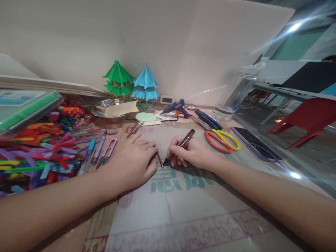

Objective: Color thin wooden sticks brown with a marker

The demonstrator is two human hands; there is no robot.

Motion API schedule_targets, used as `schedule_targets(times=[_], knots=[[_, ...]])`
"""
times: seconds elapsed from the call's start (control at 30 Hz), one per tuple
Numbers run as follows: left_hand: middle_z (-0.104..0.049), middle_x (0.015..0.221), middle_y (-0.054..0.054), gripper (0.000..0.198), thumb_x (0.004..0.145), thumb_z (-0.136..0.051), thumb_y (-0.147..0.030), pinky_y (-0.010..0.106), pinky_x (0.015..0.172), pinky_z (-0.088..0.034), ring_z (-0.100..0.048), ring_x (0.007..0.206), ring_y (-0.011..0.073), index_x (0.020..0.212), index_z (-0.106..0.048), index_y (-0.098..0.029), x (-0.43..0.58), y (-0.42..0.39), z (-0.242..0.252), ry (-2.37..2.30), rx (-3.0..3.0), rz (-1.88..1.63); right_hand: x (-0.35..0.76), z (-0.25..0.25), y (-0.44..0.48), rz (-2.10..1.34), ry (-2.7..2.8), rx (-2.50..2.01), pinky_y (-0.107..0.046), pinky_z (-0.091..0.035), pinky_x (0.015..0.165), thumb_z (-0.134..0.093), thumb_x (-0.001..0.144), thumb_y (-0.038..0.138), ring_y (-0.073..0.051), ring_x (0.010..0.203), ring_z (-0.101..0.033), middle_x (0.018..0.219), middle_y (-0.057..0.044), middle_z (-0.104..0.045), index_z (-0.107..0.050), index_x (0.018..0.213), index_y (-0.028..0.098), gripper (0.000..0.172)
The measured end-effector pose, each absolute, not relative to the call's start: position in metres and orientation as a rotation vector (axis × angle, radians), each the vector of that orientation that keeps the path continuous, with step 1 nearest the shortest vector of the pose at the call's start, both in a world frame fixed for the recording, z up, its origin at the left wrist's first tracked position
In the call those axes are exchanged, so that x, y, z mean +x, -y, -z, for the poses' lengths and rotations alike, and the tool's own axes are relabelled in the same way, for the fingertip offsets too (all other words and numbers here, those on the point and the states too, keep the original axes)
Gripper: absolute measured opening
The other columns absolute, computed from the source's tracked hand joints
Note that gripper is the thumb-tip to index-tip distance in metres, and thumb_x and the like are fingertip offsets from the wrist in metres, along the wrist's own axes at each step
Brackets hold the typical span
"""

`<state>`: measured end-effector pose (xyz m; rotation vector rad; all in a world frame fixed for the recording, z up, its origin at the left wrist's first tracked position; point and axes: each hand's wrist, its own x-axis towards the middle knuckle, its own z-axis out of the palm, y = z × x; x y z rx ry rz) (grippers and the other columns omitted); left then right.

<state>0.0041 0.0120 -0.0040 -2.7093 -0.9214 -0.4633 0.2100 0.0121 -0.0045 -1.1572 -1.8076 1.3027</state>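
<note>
A brown marker pen is gripped in my right hand, its dark tip pointing down at the left. That tip meets or nearly meets the near end of a thin brown stick. My left hand lies palm down on the sheet, its index finger and thumb closed about the stick's other end, which is partly hidden. Under both hands spreads a pale printed sheet with green characters and a purple band. Beyond my left fingertips rest tweezers.
Left are colourful pipe cleaners, a plastic case, pens and pink-handled snips. Behind stand green and blue tiered models, a metal bowl and a glue gun. Right are scissors, a cutter, a phone and a bottle.
</note>
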Motion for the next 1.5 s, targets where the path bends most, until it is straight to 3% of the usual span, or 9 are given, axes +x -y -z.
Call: schedule_targets(times=[0.77, 0.97, 1.5], knots=[[-0.072, 0.096, 0.011, 0.028, 0.088, -0.041, -0.024, 0.049, 0.105, -0.037, -0.066, 0.097, 0.026, 0.095, -0.067, -0.014, 0.004, -0.0124, 0.0058, 0.901, -2.698, 0.495, 0.2107, 0.0057, -0.0114, -1.326, 1.823, -1.132, -0.016, -0.037, 0.037, -0.058, 0.08, 0.036, -0.007, 0.041, -0.048, 0.053, 0.001, -0.062, -0.053, 0.073, 0.018, 0.02], [-0.073, 0.091, 0.01, 0.029, 0.088, -0.041, -0.024, 0.049, 0.109, -0.034, -0.066, 0.096, 0.0255, 0.093, -0.068, -0.014, 0.0053, -0.0118, 0.0046, 0.897, -2.682, 0.492, 0.21, 0.0053, -0.0112, -1.317, 1.81, -1.119, -0.016, -0.037, 0.037, -0.058, 0.081, 0.037, -0.007, 0.042, -0.047, 0.054, 0.001, -0.062, -0.053, 0.075, 0.018, 0.02], [-0.072, 0.1, 0.011, 0.03, 0.089, -0.04, -0.023, 0.051, 0.108, -0.034, -0.064, 0.101, 0.0262, 0.099, -0.067, -0.014, 0.0047, -0.0119, 0.005, 0.917, -2.713, 0.456, 0.2094, 0.0042, -0.0099, -1.306, 1.791, -1.127, -0.016, -0.036, 0.036, -0.058, 0.082, 0.035, -0.007, 0.042, -0.047, 0.055, 0.002, -0.062, -0.052, 0.075, 0.019, 0.018]])
